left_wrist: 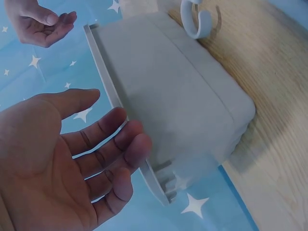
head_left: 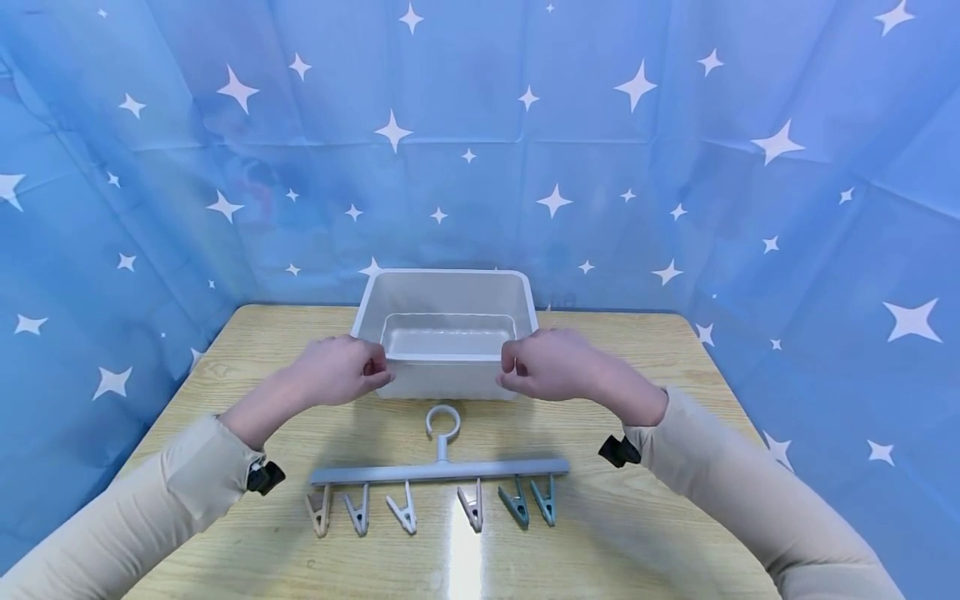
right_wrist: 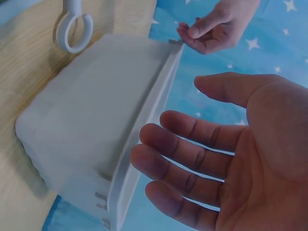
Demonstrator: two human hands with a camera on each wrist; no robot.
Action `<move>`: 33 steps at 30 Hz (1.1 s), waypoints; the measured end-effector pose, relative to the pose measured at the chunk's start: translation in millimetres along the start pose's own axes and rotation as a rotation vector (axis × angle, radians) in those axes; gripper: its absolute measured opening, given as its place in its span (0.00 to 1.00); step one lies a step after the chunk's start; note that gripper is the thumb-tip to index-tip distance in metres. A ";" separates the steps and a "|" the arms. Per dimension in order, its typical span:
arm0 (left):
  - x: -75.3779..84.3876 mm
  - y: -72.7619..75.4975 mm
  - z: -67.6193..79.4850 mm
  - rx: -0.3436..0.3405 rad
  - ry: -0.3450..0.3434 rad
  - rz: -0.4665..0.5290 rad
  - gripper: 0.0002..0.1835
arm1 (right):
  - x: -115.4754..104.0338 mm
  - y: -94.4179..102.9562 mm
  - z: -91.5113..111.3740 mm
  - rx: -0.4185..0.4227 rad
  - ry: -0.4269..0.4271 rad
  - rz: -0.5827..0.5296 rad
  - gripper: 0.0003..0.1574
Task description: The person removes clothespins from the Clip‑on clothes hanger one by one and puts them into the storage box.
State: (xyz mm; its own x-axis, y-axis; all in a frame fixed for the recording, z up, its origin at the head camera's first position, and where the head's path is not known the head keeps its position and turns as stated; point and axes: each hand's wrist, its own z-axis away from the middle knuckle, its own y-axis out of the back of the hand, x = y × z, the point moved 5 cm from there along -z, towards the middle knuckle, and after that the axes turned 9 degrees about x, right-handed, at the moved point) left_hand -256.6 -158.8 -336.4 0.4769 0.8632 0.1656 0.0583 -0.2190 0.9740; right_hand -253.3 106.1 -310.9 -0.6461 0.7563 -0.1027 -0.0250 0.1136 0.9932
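Note:
A light grey plastic bin [head_left: 450, 379] stands upright at the back of the table, and nothing shows inside it. My left hand [head_left: 341, 371] is at its front left corner, and my right hand [head_left: 558, 365] is at the front right one. In the left wrist view the loosely bent fingertips [left_wrist: 137, 147] lie close by the bin's rim, with the thumb held apart. The right wrist view shows the fingers [right_wrist: 161, 163] relaxed near the rim, thumb also apart. Whether any fingertip touches the bin I cannot tell. Neither hand grips anything.
In front of the bin lies a grey-blue clip hanger [head_left: 442, 472], its hook pointing toward the bin. Several clips hang along its bar, among them a beige clip [head_left: 318, 512] and a teal clip [head_left: 545, 502]. A starry blue curtain [head_left: 465, 183] surrounds the wooden table [head_left: 247, 358].

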 end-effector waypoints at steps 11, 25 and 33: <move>10.6 -17.5 15.2 0.003 -0.028 0.029 0.09 | -8.0 -19.5 5.4 -0.028 0.033 -0.005 0.12; 15.7 -40.3 26.6 -0.038 -0.052 0.077 0.06 | -10.5 -46.7 9.2 -0.028 0.075 -0.033 0.10; 19.3 -55.0 31.2 -0.088 -0.075 0.101 0.07 | -11.0 -64.2 10.1 -0.068 0.059 -0.034 0.11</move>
State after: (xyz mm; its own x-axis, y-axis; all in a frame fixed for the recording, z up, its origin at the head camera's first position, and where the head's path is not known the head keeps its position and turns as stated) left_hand -223.3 -144.3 -391.6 0.5412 0.8014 0.2545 -0.0685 -0.2597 0.9633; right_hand -236.8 97.0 -374.1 -0.6881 0.7130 -0.1350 -0.0981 0.0929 0.9908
